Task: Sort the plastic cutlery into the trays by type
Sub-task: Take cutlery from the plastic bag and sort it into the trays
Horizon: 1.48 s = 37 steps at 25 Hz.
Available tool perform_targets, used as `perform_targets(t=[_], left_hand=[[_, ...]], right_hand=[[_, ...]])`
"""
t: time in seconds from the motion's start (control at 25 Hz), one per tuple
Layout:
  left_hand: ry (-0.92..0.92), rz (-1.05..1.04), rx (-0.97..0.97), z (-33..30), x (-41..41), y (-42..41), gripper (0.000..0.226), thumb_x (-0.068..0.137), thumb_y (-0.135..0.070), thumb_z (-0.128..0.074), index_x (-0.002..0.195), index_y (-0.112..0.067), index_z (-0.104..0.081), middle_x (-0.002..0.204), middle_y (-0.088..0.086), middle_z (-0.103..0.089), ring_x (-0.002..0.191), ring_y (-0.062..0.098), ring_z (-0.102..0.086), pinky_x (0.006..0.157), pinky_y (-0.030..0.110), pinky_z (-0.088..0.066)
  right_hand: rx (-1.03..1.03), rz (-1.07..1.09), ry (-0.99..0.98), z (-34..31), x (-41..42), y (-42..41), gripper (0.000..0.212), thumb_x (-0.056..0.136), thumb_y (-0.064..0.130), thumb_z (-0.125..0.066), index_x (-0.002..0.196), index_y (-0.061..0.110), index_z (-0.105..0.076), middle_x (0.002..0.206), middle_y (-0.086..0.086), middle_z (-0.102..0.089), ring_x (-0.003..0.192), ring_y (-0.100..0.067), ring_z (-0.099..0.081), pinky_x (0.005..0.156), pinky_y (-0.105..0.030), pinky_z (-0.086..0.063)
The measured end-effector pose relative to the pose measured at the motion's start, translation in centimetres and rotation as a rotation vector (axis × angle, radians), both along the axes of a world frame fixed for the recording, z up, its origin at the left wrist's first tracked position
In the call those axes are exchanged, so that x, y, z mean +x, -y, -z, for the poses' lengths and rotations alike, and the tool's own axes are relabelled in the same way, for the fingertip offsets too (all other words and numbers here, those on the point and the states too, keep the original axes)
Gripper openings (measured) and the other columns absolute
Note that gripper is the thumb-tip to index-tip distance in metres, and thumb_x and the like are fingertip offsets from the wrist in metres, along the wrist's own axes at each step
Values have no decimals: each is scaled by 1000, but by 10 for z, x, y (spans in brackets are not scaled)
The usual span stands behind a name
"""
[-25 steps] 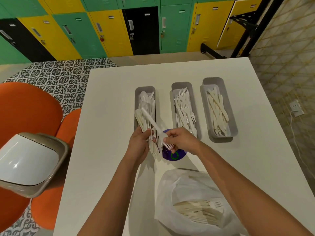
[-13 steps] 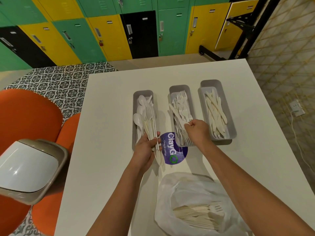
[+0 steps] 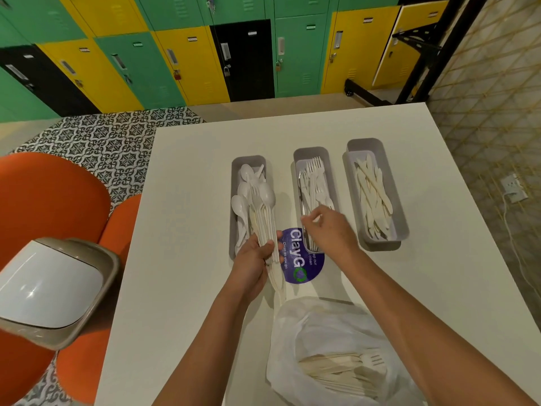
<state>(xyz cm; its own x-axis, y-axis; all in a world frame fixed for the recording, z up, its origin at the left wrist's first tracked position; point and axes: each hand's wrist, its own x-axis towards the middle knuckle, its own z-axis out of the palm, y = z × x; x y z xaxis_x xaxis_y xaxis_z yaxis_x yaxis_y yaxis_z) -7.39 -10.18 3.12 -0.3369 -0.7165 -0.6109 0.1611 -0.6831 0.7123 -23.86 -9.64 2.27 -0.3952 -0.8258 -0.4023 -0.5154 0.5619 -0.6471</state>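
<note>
Three grey trays stand side by side on the white table (image 3: pixel 181 230). Spoons fill the left tray (image 3: pixel 233 200), forks the middle tray (image 3: pixel 311 150), and knives the right tray (image 3: pixel 401 221). My left hand (image 3: pixel 251 259) grips a bundle of white cutlery (image 3: pixel 265 218) that fans out over the left tray; a spoon and a fork show at its top. My right hand (image 3: pixel 330 232) hovers over the near end of the middle tray, fingers loosely curled and holding nothing.
A clear plastic bag (image 3: pixel 319 326) with more cutlery lies at the near edge of the table. A purple round sticker (image 3: pixel 301 268) marks the table between my hands. A lidded bin (image 3: pixel 49 288) and orange seats (image 3: pixel 44 194) stand on the left.
My right hand pulled a fork from the bundle, carried it right and dropped it in the middle tray; it now holds nothing. My left hand kept its bundle.
</note>
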Motion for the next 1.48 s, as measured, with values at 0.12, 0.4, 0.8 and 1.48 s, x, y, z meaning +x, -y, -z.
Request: perform_targets(t=[0.12, 0.4, 0.8, 1.48], left_hand=[[48, 40, -52, 1, -4, -6, 30, 98, 2, -37, 120, -7, -54, 88, 9, -68, 75, 17, -65, 69, 28, -55], [144, 64, -122, 9, 1, -12, 34, 98, -1, -39, 126, -12, -53, 111, 17, -65, 93, 26, -64, 79, 36, -54], [227, -117, -107, 11, 29, -5, 23, 96, 0, -42, 99, -14, -60, 85, 5, -64, 73, 16, -60, 66, 29, -49], [203, -42, -93, 22, 43, 5, 26, 98, -7, -44, 121, -16, -52, 107, 9, -69, 95, 26, -68, 68, 28, -53]], right_hand=[[-40, -37, 425, -7, 28, -3, 15, 88, 31, -61, 91, 16, -61, 76, 4, -60, 59, -3, -56, 56, -14, -45], [-61, 126, 646, -3, 42, -4, 4, 86, 9, -65, 88, 11, -62, 70, -2, -61, 58, -15, -58, 51, -23, -49], [-36, 201, 498, 9, 58, 21, 9, 87, 5, -57, 82, 12, -58, 72, -4, -60, 53, -14, -56, 44, -21, -49], [-34, -125, 512, 13, 89, 33, 11, 85, 15, -66, 89, 5, -67, 67, 2, -59, 52, -9, -56, 56, -24, -50]])
